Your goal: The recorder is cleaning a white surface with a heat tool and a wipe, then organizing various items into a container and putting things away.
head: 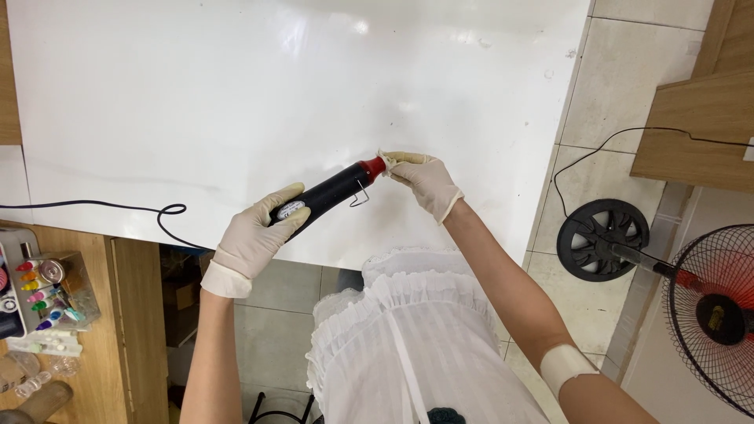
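Observation:
My left hand (pixel 255 235), in a pale glove, grips the rear of a black heat tool (pixel 330 195) with a red nozzle end and a small wire stand. The tool points up and to the right over the white table (pixel 236 94). My right hand (pixel 424 179), also gloved, pinches a small pale cloth or wipe (pixel 388 160) against the red nozzle tip. A black cord (pixel 118 207) runs from the tool's rear leftward across the table edge, with a small loop in it.
A standing fan (pixel 711 314) with a round black base (pixel 602 239) stands on the tiled floor at right, its cable trailing. Wooden furniture (pixel 695 133) sits at the upper right. A wooden shelf (pixel 39 314) at lower left holds coloured markers and small bottles.

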